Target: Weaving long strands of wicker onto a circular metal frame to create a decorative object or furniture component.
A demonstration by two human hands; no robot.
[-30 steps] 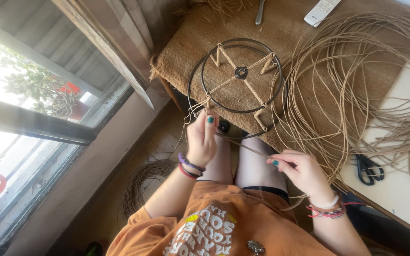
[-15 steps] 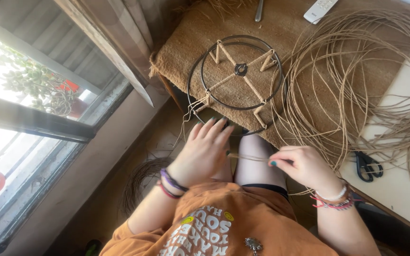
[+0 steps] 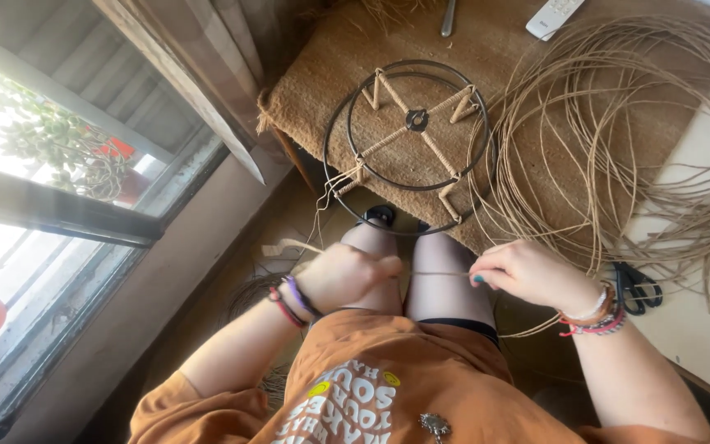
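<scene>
My left hand (image 3: 345,275) is closed around a thin tan rattan strand (image 3: 437,274) above my knees. My right hand (image 3: 527,274) pinches the same strand a short way to the right, so it runs taut between the two hands. Just beyond my knees a black wire ring frame (image 3: 411,140) with rattan-wrapped spokes lies on a burlap mat (image 3: 330,82). A loose tail of the strand (image 3: 285,247) sticks out left of my left hand.
A big coil of loose rattan (image 3: 618,140) spreads over the table's right side. Black scissors (image 3: 636,288) lie near my right wrist. A white remote (image 3: 554,16) and a metal tool (image 3: 449,16) sit at the far edge. A window (image 3: 34,205) is on the left.
My left hand came down from the frame's near edge, closed into a fist on the strand, and now pulls it level with my right hand.
</scene>
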